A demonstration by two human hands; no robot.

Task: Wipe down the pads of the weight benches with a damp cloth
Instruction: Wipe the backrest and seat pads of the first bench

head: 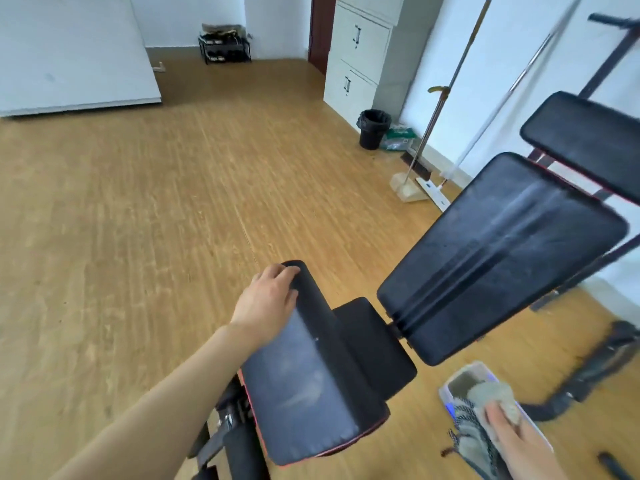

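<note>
A black weight bench stands before me. Its seat pad (304,396) is low in the middle, dusty grey on top. The long back pad (498,258) slopes up to the right, with pale streaks along its centre groove. A third pad (588,140) sits higher at the far right. My left hand (268,299) rests on the far end of the seat pad, fingers curled over its edge. My right hand (519,445) holds a grey-green cloth (491,396) over a white plastic basin (460,379) on the floor at the lower right.
The bench frame and foot (588,375) spread over the wooden floor at right. A broom, dustpan (408,190) and flat mop lean against the right wall. A black bin (373,129) and grey cabinets (360,46) stand beyond. A white board leans far left.
</note>
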